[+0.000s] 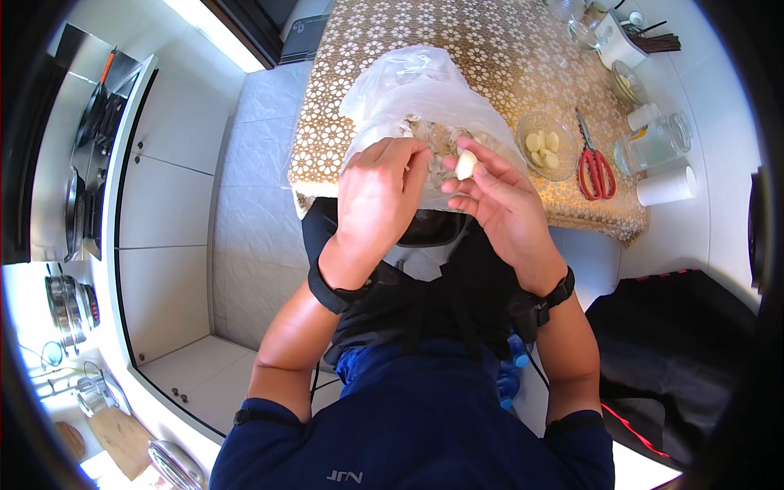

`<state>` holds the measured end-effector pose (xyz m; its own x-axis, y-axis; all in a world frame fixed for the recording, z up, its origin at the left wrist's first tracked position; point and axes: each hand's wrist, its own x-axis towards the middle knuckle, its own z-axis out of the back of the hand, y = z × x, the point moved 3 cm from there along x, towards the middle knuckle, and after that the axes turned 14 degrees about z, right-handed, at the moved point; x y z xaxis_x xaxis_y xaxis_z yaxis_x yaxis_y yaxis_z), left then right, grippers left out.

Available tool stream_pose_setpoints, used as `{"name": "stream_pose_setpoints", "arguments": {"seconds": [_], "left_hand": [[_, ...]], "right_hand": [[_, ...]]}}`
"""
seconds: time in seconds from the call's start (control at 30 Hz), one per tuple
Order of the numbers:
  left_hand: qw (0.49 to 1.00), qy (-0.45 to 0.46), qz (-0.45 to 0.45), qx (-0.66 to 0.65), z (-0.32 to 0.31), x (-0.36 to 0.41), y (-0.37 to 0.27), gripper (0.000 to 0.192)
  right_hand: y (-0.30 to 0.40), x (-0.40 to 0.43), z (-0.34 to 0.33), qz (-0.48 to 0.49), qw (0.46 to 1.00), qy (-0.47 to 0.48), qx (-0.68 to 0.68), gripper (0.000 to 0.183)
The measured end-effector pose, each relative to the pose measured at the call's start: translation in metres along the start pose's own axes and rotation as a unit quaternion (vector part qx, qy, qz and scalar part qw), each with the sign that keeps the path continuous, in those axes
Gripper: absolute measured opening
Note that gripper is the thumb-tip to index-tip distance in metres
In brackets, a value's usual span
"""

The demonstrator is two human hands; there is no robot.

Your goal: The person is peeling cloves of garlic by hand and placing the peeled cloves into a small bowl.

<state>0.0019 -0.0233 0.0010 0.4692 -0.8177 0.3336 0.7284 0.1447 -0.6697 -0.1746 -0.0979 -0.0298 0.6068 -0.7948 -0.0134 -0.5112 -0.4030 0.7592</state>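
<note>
Between the thumb and fingers of my right hand (505,199) is a peeled white garlic clove (466,165). My left hand (380,187) hovers just left of it, back of the hand up and fingertips pinched together. Whether a scrap of skin sits in that pinch is hidden. Under both hands a white plastic bag (422,82) lies at the table's front edge, with papery garlic skins (438,139) spread over its near part. Right of the bag, a clear glass bowl (525,160) holds several peeled cloves (542,149).
Red-handled scissors (594,168) lie right of the bowl on the flower-patterned tablecloth (392,24). Along the wall stand a glass jar (652,144), a white cylinder (666,186) and another glass bowl (628,82). A stove with pans (92,116) is at far left.
</note>
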Motion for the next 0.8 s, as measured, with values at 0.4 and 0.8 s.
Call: {"name": "stream_pose_setpoints", "arguments": {"seconds": [0.4, 0.8], "left_hand": [[0.992, 0.067, -0.058, -0.089, -0.003, -0.013, -0.021, 0.032], [0.995, 0.071, -0.039, -0.05, 0.015, -0.021, -0.012, 0.011]], "right_hand": [[-0.009, -0.001, -0.006, 0.071, 0.989, 0.014, -0.127, 0.047], [0.067, -0.013, 0.034, 0.231, 0.898, -0.086, -0.364, 0.03]]}}
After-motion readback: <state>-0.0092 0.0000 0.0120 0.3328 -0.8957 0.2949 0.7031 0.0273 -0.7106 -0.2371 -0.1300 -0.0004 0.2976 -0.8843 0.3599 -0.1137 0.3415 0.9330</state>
